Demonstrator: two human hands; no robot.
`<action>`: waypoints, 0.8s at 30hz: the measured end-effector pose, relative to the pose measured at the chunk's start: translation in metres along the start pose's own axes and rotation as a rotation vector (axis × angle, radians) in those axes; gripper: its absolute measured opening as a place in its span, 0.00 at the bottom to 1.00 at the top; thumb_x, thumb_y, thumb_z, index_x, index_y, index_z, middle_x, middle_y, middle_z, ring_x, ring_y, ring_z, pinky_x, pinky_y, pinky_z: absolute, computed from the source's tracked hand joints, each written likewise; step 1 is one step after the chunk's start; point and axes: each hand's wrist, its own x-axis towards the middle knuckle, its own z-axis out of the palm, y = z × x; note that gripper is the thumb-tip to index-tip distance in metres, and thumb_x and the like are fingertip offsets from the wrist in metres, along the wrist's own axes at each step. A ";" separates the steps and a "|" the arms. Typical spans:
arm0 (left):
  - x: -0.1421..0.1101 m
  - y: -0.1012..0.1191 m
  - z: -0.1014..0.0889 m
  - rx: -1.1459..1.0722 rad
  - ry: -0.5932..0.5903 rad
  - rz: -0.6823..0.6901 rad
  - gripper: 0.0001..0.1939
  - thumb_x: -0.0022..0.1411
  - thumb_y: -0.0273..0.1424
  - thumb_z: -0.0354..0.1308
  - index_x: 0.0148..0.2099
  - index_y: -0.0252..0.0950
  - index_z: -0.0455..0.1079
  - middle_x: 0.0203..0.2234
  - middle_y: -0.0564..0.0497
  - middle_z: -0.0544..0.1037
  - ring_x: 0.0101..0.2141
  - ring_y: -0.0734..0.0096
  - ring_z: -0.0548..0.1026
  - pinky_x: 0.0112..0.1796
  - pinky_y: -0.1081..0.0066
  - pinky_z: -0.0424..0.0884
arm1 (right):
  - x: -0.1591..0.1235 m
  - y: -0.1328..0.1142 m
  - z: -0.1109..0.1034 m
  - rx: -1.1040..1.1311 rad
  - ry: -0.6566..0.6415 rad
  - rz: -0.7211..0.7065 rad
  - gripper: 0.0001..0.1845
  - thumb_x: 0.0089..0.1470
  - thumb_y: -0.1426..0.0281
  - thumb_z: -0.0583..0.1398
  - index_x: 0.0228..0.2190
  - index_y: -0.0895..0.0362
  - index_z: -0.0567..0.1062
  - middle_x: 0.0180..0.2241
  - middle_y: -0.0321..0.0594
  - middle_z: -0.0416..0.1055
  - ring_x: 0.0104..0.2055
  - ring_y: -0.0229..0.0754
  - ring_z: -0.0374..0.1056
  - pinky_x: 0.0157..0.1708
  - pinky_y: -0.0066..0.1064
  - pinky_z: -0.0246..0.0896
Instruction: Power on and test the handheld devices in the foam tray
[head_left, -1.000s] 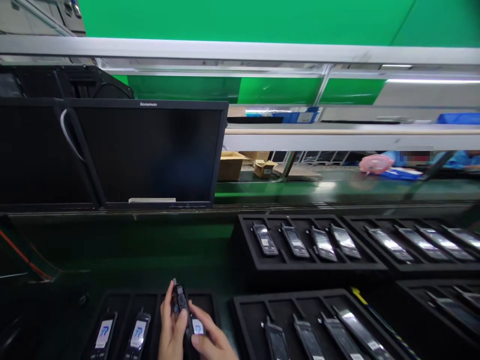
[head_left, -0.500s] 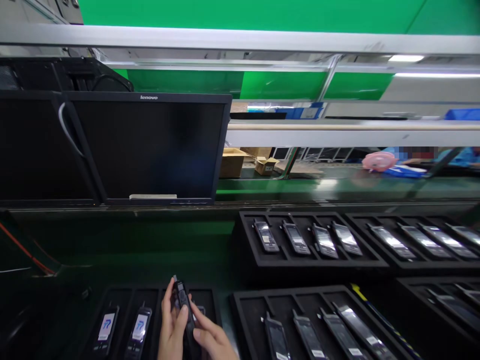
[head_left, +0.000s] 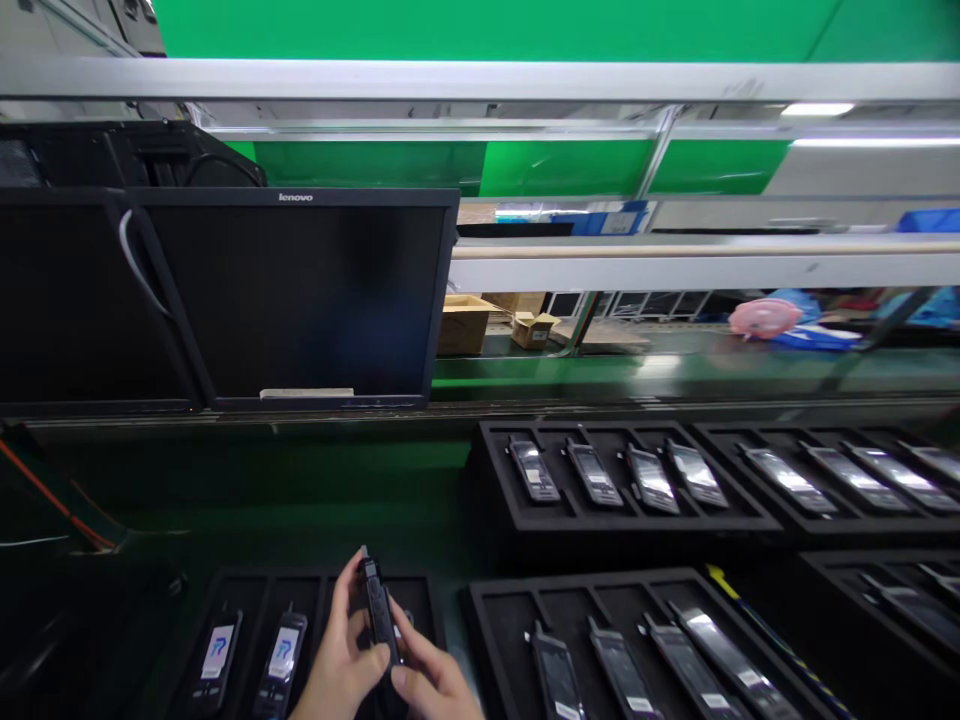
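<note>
Between my two hands is a black handheld radio-like phone [head_left: 380,605] with a stubby antenna, turned so its narrow side with buttons faces me. My left hand [head_left: 341,650] grips it from the left, the thumb pressed on its lower side. On the right, my right hand [head_left: 435,670] closes its fingers and thumb around the lower part. Below them lies a black foam tray [head_left: 255,590]. Two similar phones with lit screens, a left one [head_left: 216,660] and a right one [head_left: 281,660], rest in its slots. Another device behind my hands is mostly hidden.
More black foam trays holding phones stand to the right: a near tray [head_left: 487,610], a raised one [head_left: 502,520] and others beyond. A yellow-and-dark strap [head_left: 731,595] lies between trays. Dark monitors [head_left: 300,300] stand behind the bench, with cardboard boxes [head_left: 532,330] farther back.
The phone has turned slightly in my hands, showing more of its side. My left thumb has slid down along it, and both hands have shifted a little right.
</note>
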 end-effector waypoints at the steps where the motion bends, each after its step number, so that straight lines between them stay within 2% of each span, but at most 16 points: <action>1: 0.000 0.001 0.001 0.010 0.000 0.002 0.53 0.39 0.50 0.68 0.62 0.42 0.46 0.57 0.38 0.57 0.43 0.57 0.71 0.42 0.64 0.72 | 0.000 0.001 0.000 0.014 -0.002 -0.009 0.40 0.47 0.51 0.64 0.58 0.50 0.61 0.50 0.39 0.71 0.55 0.54 0.62 0.59 0.46 0.50; 4: 0.000 0.002 0.000 0.029 -0.022 0.009 0.51 0.39 0.50 0.67 0.61 0.42 0.47 0.57 0.39 0.58 0.42 0.58 0.71 0.40 0.63 0.72 | 0.001 0.002 0.002 0.064 -0.021 -0.027 0.38 0.50 0.54 0.64 0.58 0.49 0.60 0.54 0.39 0.67 0.55 0.51 0.62 0.61 0.44 0.46; 7: 0.001 0.001 -0.002 0.032 -0.035 0.016 0.51 0.38 0.49 0.68 0.61 0.43 0.48 0.56 0.40 0.59 0.42 0.59 0.71 0.44 0.63 0.70 | 0.003 0.001 0.004 0.046 -0.019 -0.048 0.39 0.49 0.51 0.64 0.59 0.51 0.61 0.56 0.41 0.65 0.59 0.52 0.58 0.61 0.42 0.47; 11: 0.002 -0.001 -0.005 -0.015 -0.014 -0.017 0.44 0.45 0.47 0.65 0.60 0.44 0.49 0.58 0.43 0.58 0.48 0.59 0.70 0.50 0.64 0.66 | 0.002 -0.001 0.003 -0.041 0.049 -0.056 0.42 0.47 0.46 0.62 0.58 0.53 0.64 0.58 0.45 0.62 0.62 0.54 0.52 0.62 0.43 0.45; 13: 0.001 -0.002 -0.004 -0.036 -0.015 -0.041 0.42 0.49 0.45 0.62 0.61 0.45 0.48 0.58 0.44 0.59 0.48 0.59 0.70 0.49 0.65 0.66 | 0.002 -0.002 0.002 -0.044 0.052 -0.033 0.43 0.45 0.45 0.63 0.57 0.53 0.65 0.57 0.45 0.62 0.62 0.54 0.52 0.62 0.44 0.44; 17: 0.003 -0.008 0.000 0.017 0.029 -0.032 0.43 0.51 0.45 0.62 0.62 0.43 0.45 0.58 0.42 0.59 0.50 0.60 0.69 0.49 0.67 0.66 | 0.006 0.004 0.003 -0.040 0.094 0.000 0.42 0.45 0.45 0.62 0.56 0.54 0.67 0.57 0.45 0.64 0.62 0.54 0.51 0.63 0.45 0.41; 21: 0.019 -0.031 -0.008 0.121 0.017 -0.076 0.40 0.55 0.44 0.58 0.63 0.44 0.42 0.58 0.43 0.60 0.53 0.60 0.66 0.53 0.65 0.64 | 0.019 0.034 -0.007 -0.031 0.153 0.006 0.39 0.48 0.47 0.61 0.55 0.57 0.68 0.54 0.45 0.67 0.61 0.53 0.55 0.62 0.43 0.43; 24: 0.040 -0.069 -0.030 0.398 0.091 -0.123 0.34 0.56 0.36 0.56 0.62 0.37 0.49 0.55 0.40 0.61 0.55 0.58 0.65 0.56 0.65 0.59 | 0.027 0.084 -0.031 -0.197 0.217 0.076 0.39 0.51 0.49 0.55 0.56 0.64 0.66 0.51 0.50 0.69 0.55 0.52 0.63 0.59 0.42 0.51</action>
